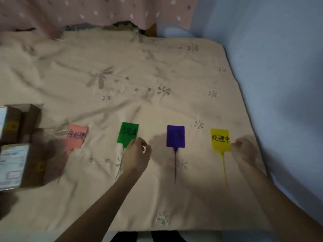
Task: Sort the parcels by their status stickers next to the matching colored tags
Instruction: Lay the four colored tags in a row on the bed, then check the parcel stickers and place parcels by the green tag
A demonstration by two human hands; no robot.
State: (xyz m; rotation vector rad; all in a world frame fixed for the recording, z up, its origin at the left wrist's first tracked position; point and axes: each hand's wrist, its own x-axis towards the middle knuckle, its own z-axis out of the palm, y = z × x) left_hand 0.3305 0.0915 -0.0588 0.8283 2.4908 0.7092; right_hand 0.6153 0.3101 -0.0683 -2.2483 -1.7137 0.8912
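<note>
Okay, quick pass: I saw both hands out over the beige floral blanket [122,67], holding nothing. My left hand [135,155] sat with fingers loosely curled, thumb and fingertips near each other but nothing between them; it overlapped the lower right corner of the green tag [127,132] and part of that tag's thin tail. My right hand [244,151] was loosely curled too, knuckles up, just beside the right edge of the yellow tag [220,139]; I couldn't tell if it actually touched it.

The purple tag [175,136] lay between the two hands, apart from both, its tail running back toward me. The pink tag [76,137] was off to the left of my left hand, blurred, with dark handwriting on it. Green and yellow carried handwritten characters as well; purple's writing was too dark to read.

The parcels [19,147], brown cardboard boxes with white labels, were stacked well left of my left hand at the frame edge, just left of the pink tag. A yellowish sticker showed on the side of the near box and another on the one behind it; blur kept me from saying more. None of the boxes sat by the green, purple or yellow tags.

Beyond the hands, a pink spotted curtain [87,13] hung at the far end, and a pale blue wall [279,67] ran along the right of my right hand.
</note>
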